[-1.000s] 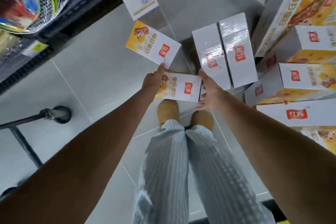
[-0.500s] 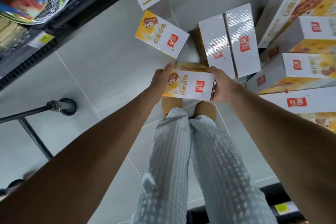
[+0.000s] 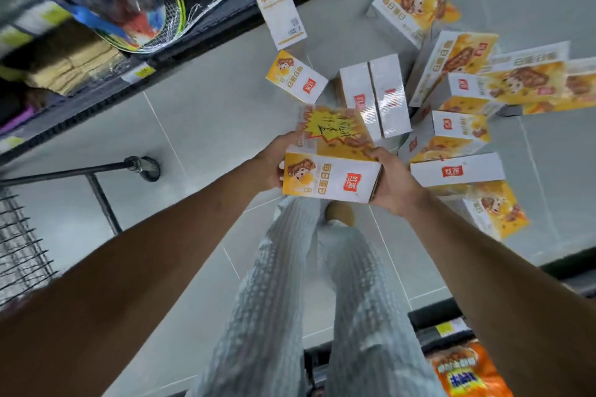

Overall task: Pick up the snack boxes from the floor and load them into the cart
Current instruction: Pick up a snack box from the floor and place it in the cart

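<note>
A white and yellow snack box (image 3: pixel 332 167) with a red logo is held above the floor between both hands. My left hand (image 3: pixel 272 161) presses its left end and my right hand (image 3: pixel 392 182) grips its right end. Several more snack boxes (image 3: pixel 451 100) of the same kind lie scattered on the grey tiled floor beyond and to the right. One small box (image 3: pixel 295 77) lies apart, further left. The cart's wire basket (image 3: pixel 19 248) shows at the left edge, with its black frame and a wheel (image 3: pixel 145 167).
A shop shelf (image 3: pixel 96 26) with rackets and goods runs along the upper left. Another shelf edge with orange packets (image 3: pixel 464 371) is at the lower right. My legs and a yellow shoe (image 3: pixel 338 213) stand below the held box.
Both hands closed on the box on the floor and lifted it; it now sits higher, with its top face showing. The view has swung so that more boxes and the cart basket appear.
</note>
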The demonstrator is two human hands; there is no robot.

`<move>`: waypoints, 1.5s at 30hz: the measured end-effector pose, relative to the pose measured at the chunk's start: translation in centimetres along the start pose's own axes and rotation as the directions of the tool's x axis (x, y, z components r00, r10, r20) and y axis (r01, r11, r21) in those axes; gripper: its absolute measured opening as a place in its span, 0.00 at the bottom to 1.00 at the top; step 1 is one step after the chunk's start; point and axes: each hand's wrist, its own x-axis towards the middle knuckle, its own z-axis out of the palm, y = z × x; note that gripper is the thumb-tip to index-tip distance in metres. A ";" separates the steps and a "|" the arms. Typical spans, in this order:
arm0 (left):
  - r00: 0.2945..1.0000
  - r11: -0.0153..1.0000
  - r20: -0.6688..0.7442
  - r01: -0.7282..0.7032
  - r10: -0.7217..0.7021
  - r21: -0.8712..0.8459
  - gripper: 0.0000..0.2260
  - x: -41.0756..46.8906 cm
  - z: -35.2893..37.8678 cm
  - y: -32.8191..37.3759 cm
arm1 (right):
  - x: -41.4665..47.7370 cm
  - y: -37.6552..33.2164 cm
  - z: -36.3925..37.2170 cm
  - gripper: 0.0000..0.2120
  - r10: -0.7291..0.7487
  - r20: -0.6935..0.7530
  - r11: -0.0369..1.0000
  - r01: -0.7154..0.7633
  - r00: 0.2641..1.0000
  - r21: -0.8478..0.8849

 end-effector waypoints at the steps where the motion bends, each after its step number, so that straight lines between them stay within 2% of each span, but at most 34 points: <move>1: 0.999 0.999 -0.001 -0.042 0.042 -0.016 0.26 -0.9 0.0 -0.4 | -0.9 0.2 0.4 0.14 -0.014 0.023 1.000 0.013 1.000 0.020; 5: 0.973 0.972 -0.023 -0.232 0.232 -0.021 0.31 -6.7 -0.2 -3.2 | -5.5 1.6 1.4 0.16 -0.052 0.041 0.998 0.050 0.998 0.043; 8: 0.943 0.942 -0.036 -0.331 0.330 -0.050 0.32 -10.8 -0.4 -5.5 | -8.5 1.9 2.1 0.14 -0.046 0.057 0.994 0.052 0.997 -0.100; 10: 0.923 0.918 -0.054 -0.385 0.382 -0.091 0.26 -13.4 -0.9 -7.4 | -10.2 2.1 2.9 0.16 -0.029 0.056 0.982 0.039 0.998 -0.185; 13: 0.886 0.874 -0.075 -0.464 0.458 -0.145 0.16 -17.6 -2.0 -10.9 | -12.7 3.1 5.2 0.31 -0.002 0.071 0.951 0.024 0.997 -0.309; 16: 0.850 0.839 -0.106 -0.527 0.516 -0.137 0.27 -21.1 -3.9 -13.9 | -14.9 4.7 8.7 0.17 -0.017 0.073 0.850 0.053 0.997 -0.525; 17: 0.836 0.824 -0.135 -0.547 0.531 -0.146 0.30 -22.3 -4.9 -14.9 | -15.9 5.6 10.0 0.15 -0.029 0.077 0.811 0.068 0.997 -0.581; 19: 0.804 0.791 -0.172 -0.593 0.570 -0.152 0.28 -24.4 -6.9 -16.7 | -17.5 6.9 12.8 0.14 -0.063 0.098 0.745 0.112 0.993 -0.658; 21: 0.765 0.750 -0.227 -0.640 0.603 -0.167 0.20 -26.4 -8.9 -18.0 | -18.9 8.4 15.6 0.13 -0.100 0.144 0.698 0.173 0.984 -0.695; 23: 0.731 0.709 -0.279 -0.678 0.623 -0.193 0.14 -28.4 -10.9 -19.1 | -19.9 9.5 18.4 0.11 -0.150 0.185 0.672 0.237 0.971 -0.702; 25: 0.694 0.661 -0.313 -0.717 0.648 -0.222 0.16 -30.7 -12.8 -20.4 | -20.6 10.6 21.3 0.09 -0.174 0.233 0.634 0.290 0.957 -0.717; 28: 0.647 0.606 -0.375 -0.759 0.664 -0.238 0.24 -33.9 -15.6 -22.4 | -21.3 12.1 25.6 0.10 -0.183 0.292 0.582 0.343 0.939 -0.737; 33: 0.568 0.514 -0.485 -0.819 0.664 -0.255 0.20 -38.3 -22.4 -26.8 | -21.6 17.3 33.5 0.15 -0.149 0.384 0.527 0.401 0.911 -0.749; 38: 0.549 0.430 -0.539 -0.836 0.638 -0.341 0.19 -41.7 -29.9 -32.3 | -21.5 24.7 40.5 0.16 -0.095 0.490 0.503 0.467 0.867 -0.728; 40: 0.543 0.401 -0.560 -0.840 0.626 -0.366 0.18 -42.7 -33.0 -34.3 | -21.2 27.6 43.3 0.22 -0.083 0.522 0.491 0.491 0.849 -0.720; 43: 0.535 0.384 -0.579 -0.845 0.615 -0.373 0.12 -44.4 -38.4 -37.8 | -21.2 33.0 47.8 0.29 -0.070 0.519 0.448 0.491 0.852 -0.747; 45: 0.520 0.359 -0.605 -0.854 0.603 -0.377 0.11 -45.4 -41.3 -39.3 | -20.7 35.6 50.4 0.40 -0.069 0.489 0.445 0.466 0.869 -0.765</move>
